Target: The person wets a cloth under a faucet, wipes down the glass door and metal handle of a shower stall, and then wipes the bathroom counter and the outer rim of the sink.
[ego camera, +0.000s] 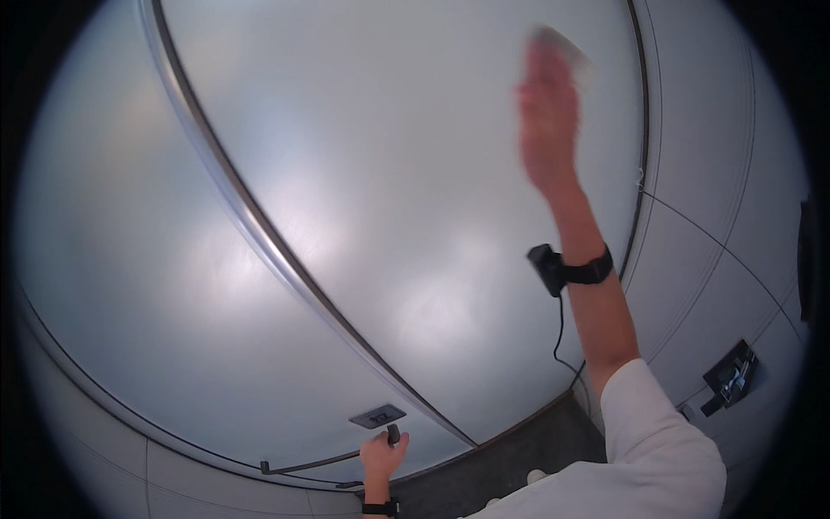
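Observation:
A large frosted glass panel [415,194] fills most of the view. Against its upper right part my right hand [550,117], blurred by motion, holds a pale, flat pad or cloth [564,45]; its exact kind is too blurred to tell. Low in the view, my left hand [382,454] grips the end of a dark metal bar handle [311,465] mounted across the left glass panel [162,292]. Just above that hand, a small grey sign plate [378,416] bearing writing is fixed to the glass.
A metal-edged upright [259,220] divides the two panels. Grey wall panels [700,194] flank the glass on the right, with a dark wall fixture with metal parts [733,377] at lower right. A cable [559,331] hangs from the black device [550,269] strapped to my right forearm. Dark floor [519,434] lies below.

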### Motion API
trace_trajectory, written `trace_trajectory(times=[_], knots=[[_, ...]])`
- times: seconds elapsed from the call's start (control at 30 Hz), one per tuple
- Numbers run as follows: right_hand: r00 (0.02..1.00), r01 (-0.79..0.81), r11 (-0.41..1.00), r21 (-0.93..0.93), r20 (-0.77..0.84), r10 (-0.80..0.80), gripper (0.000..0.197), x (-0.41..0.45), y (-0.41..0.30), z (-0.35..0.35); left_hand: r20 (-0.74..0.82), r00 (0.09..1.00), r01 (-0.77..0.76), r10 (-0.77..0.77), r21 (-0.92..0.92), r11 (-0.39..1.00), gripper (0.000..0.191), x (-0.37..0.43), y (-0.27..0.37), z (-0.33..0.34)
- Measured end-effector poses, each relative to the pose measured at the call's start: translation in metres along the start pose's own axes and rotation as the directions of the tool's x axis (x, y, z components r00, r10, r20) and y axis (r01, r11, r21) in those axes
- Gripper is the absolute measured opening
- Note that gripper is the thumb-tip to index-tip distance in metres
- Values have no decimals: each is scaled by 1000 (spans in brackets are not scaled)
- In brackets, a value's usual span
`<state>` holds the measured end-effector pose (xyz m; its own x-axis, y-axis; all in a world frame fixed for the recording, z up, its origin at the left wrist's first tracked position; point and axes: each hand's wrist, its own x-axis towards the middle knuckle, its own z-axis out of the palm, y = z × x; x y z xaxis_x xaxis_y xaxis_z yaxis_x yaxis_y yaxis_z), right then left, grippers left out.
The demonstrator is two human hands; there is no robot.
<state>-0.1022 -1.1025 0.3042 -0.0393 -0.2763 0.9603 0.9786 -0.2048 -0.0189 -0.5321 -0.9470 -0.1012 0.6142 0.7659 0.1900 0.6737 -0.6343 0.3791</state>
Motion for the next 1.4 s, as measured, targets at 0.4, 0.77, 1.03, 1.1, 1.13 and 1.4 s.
trace_trajectory(times=[0.4, 0.77, 1.03, 1.1, 1.13, 1.4], knots=[[605, 364, 887, 283, 652, -457, 48, -158, -10, -62, -234, 972, 43, 11, 227, 973, 41, 7, -5, 30], [924, 36, 997, -74, 381, -5, 51, -110, 60, -62, -99, 987, 151, -125, 333, 931, 46, 12, 13, 18], [469, 729, 613, 304, 431, -771, 47, 59, -8, 9, -107, 993, 88, -53, 356, 930, 53, 3, 13, 28], [771, 507, 837, 205, 326, -547, 47, 157, 18, 44, -24, 992, 123, -122, 347, 930, 53, -1, 42, 10], [801, 577, 808, -122, 276, -531, 47, 184, 18, 51, -48, 996, 86, -74, 323, 942, 52, -3, 43, 7], [588, 544, 649, 532, 310, -747, 47, -54, -113, 54, -68, 991, 127, -113, 262, 957, 51, -3, 39, 6]])
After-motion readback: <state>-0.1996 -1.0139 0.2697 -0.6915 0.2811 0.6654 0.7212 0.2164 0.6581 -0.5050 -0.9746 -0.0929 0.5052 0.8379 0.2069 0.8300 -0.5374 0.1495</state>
